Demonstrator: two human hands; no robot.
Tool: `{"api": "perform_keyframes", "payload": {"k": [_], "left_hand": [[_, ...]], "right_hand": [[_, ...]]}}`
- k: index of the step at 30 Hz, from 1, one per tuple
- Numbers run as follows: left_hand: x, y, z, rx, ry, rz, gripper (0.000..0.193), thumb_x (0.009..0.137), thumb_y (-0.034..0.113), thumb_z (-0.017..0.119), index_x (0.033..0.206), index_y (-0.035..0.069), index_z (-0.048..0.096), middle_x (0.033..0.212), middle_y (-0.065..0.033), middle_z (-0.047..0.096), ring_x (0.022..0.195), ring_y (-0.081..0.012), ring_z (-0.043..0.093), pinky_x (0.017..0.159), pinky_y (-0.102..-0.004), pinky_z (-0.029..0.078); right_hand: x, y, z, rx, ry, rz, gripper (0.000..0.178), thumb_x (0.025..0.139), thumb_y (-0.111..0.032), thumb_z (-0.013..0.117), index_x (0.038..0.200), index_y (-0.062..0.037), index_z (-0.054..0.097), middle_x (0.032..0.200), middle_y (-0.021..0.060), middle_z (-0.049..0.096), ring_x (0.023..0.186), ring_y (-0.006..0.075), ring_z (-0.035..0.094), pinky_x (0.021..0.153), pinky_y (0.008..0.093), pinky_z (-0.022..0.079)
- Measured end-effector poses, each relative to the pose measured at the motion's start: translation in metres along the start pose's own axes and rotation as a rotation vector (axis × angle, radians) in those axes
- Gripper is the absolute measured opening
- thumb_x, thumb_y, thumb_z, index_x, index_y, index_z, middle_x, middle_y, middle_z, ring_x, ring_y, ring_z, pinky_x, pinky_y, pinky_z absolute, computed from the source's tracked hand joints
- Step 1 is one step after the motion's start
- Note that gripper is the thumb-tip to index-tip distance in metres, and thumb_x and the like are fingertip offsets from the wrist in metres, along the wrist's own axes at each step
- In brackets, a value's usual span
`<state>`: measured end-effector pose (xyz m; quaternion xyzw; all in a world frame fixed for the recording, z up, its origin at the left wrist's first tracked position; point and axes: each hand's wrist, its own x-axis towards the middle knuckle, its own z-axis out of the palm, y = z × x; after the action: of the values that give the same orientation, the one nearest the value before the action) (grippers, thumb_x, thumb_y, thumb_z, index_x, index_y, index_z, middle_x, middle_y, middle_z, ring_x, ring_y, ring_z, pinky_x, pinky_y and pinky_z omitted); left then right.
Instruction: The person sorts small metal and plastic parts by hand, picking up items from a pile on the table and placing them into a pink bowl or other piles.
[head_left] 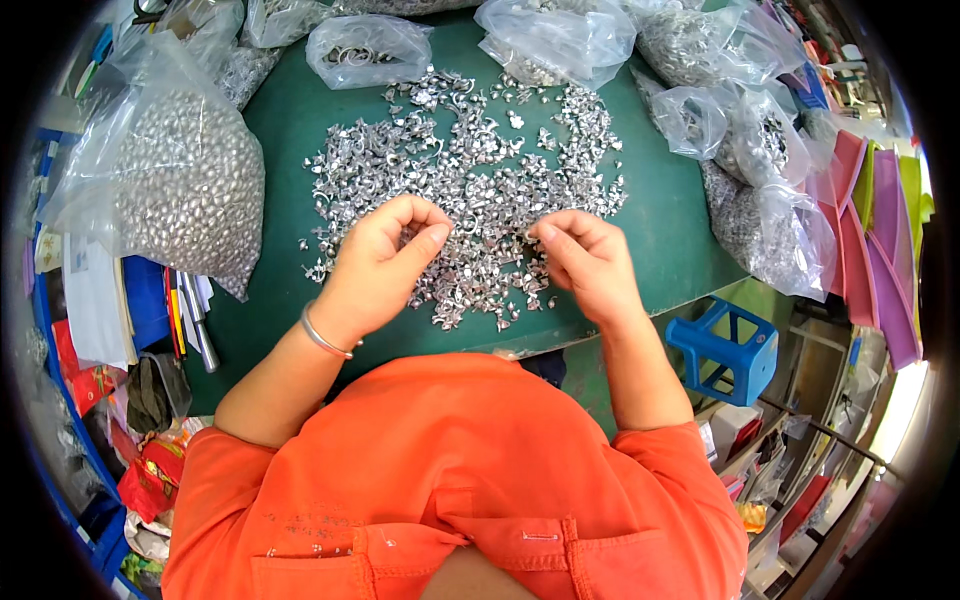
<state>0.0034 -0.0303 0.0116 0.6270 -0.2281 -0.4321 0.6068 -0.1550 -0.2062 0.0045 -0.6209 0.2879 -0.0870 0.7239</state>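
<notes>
A wide, loose spread of small silvery metal pieces covers the middle of a green tabletop. Many look like little fittings or rings. My left hand, with a metal bangle at its wrist, is over the left part of the spread, thumb and forefinger pressed together. Over the right part, my right hand is pinched the same way, its fingertips pointing towards the left hand. Whatever sits between either pair of fingertips is too small to make out. The two hands are apart.
To the left stands a large clear bag of rounded silvery pieces. More clear bags line the far edge, and several filled bags crowd the right. A blue plastic stool is at the right, near pink and purple trays.
</notes>
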Motion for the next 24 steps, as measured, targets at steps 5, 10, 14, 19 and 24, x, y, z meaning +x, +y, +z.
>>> {"api": "perform_keyframes", "payload": {"k": [5, 10, 14, 19, 24], "left_hand": [[-0.004, 0.01, 0.031, 0.408, -0.122, 0.548, 0.013, 0.088, 0.002, 0.051, 0.099, 0.0, 0.058, 0.095, -0.0119, 0.056, 0.087, -0.0203, 0.056, 0.078, -0.0321, 0.046], [-0.002, 0.008, 0.032, 0.51, -0.029, 0.786, 0.02, 0.076, 0.001, 0.063, 0.096, 0.001, 0.06, 0.113, -0.0168, 0.056, 0.105, -0.035, 0.055, 0.091, -0.0404, 0.043], [-0.002, 0.001, 0.012, 0.935, 0.193, 0.666, 0.034, 0.079, 0.012, 0.063, 0.11, 0.002, 0.056, 0.13, -0.0202, 0.046, 0.126, -0.0397, 0.039, 0.103, -0.0516, 0.028], [-0.004, -0.019, -0.002, 1.143, 0.155, 0.427, 0.05, 0.079, 0.023, 0.066, 0.121, 0.004, 0.049, 0.14, -0.0188, 0.034, 0.132, -0.0377, 0.029, 0.105, -0.0564, 0.019], [-0.002, -0.018, -0.002, 1.139, 0.163, 0.439, 0.049, 0.079, 0.027, 0.065, 0.121, 0.007, 0.05, 0.139, -0.0187, 0.036, 0.131, -0.0361, 0.032, 0.105, -0.0544, 0.021]], "right_hand": [[0.003, 0.014, 0.046, 0.966, -0.313, 0.513, 0.038, 0.097, -0.038, 0.042, 0.096, -0.0031, 0.058, 0.08, 0.0086, 0.061, 0.065, 0.0192, 0.06, 0.049, 0.0293, 0.05], [0.008, -0.002, 0.053, 1.024, -0.153, 0.504, 0.029, 0.097, -0.034, 0.045, 0.096, -0.0072, 0.057, 0.087, 0.0049, 0.057, 0.073, 0.0154, 0.056, 0.058, 0.0272, 0.046], [0.02, -0.022, 0.028, 0.884, -0.282, 0.339, 0.023, 0.095, -0.031, 0.05, 0.09, -0.0083, 0.055, 0.066, -0.0024, 0.043, 0.048, 0.0062, 0.033, 0.039, 0.0186, 0.023], [0.057, -0.088, 0.013, 0.808, -0.142, 0.101, 0.03, 0.096, -0.038, 0.048, 0.081, -0.0118, 0.05, 0.062, -0.0017, 0.038, 0.048, 0.0074, 0.031, 0.039, 0.0201, 0.023], [0.115, -0.152, -0.015, 0.803, 0.066, -0.18, 0.027, 0.095, -0.034, 0.049, 0.077, -0.0136, 0.048, 0.066, -0.0014, 0.043, 0.052, 0.0103, 0.036, 0.044, 0.0228, 0.028]]}}
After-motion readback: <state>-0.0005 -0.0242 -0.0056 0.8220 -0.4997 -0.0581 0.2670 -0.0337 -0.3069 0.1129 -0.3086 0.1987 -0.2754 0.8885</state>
